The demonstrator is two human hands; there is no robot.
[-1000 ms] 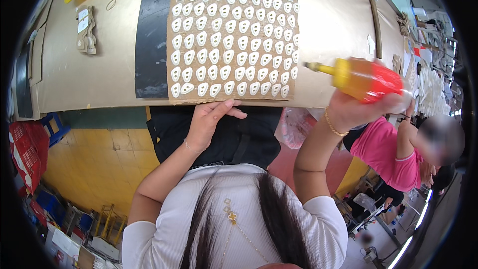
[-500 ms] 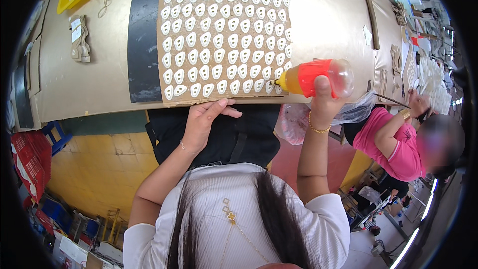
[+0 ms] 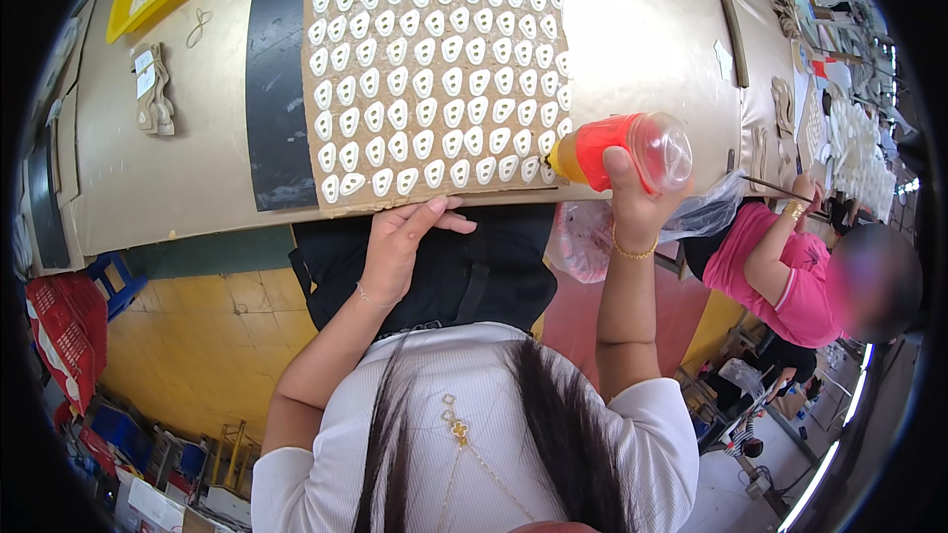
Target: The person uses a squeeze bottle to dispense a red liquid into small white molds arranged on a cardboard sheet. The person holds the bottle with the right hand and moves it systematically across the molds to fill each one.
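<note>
"Bottle (image 3: 600,150): where was it?"

"Tilted by the board (image 3: 366,199)'s near right corner, wrapped in the right hand (image 3: 640,195)."

"Handling?"

"Seemed light, soft; best squeezed mid-body."

"Left hand (image 3: 397,245)?"

"By the board's edge; I couldn't tell its grip."

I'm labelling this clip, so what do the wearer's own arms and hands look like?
Short white sleeves leave both forearms bare. The left hand is ungloved, with a thin bracelet at the wrist; the right hand is ungloved too, with a thicker gold-coloured bracelet.
</note>
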